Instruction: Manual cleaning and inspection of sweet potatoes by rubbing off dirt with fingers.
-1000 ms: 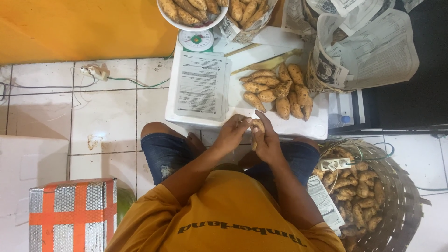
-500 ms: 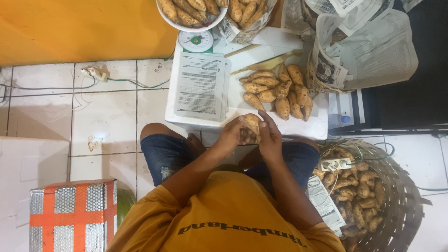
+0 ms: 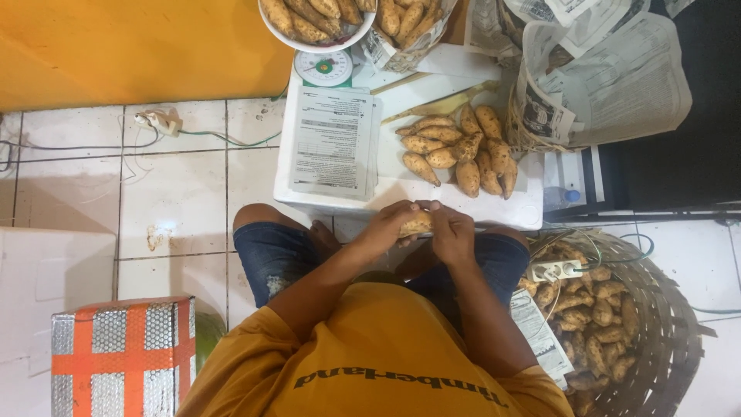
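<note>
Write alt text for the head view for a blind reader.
Seen from above, a seated person's left hand and right hand hold one tuber together over a white board bearing a pile of tubers and a paper. A basket of more tubers stands at their right.

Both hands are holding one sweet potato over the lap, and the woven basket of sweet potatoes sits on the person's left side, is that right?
Not quite. In the head view both hands, left hand and right hand, do hold one sweet potato, but the woven basket sits on the person's right.
</note>
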